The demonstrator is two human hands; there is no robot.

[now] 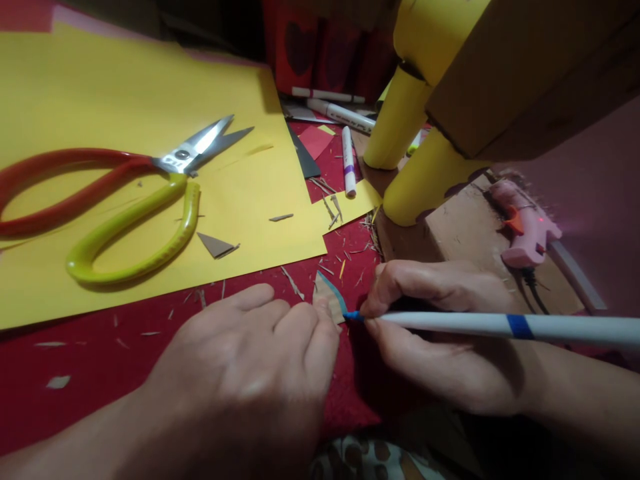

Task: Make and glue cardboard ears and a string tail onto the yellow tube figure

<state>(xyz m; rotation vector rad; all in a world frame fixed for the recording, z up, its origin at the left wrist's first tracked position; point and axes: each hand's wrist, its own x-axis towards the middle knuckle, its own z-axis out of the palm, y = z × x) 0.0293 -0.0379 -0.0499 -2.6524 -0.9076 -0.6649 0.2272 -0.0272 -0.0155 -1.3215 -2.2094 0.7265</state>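
A small pointed piece of cardboard (327,291) lies at the red surface, its right edge lined in blue. My left hand (250,367) is closed with its fingertips on the cardboard piece, holding it; part of the piece is hidden under them. Between thumb and fingers, my right hand (440,327) grips a blue marker (450,321) with a white barrel and a dark blue band. The marker's blue tip touches the right edge of the cardboard, close to my left fingertips.
Scissors (183,155) with red and yellow handles rest partly open on yellow paper (250,200). Several markers (349,160) and scraps lie behind. Yellow tubes (400,120) support a cardboard box (530,73) at upper right. A pink glue gun (523,223) lies on cardboard at right.
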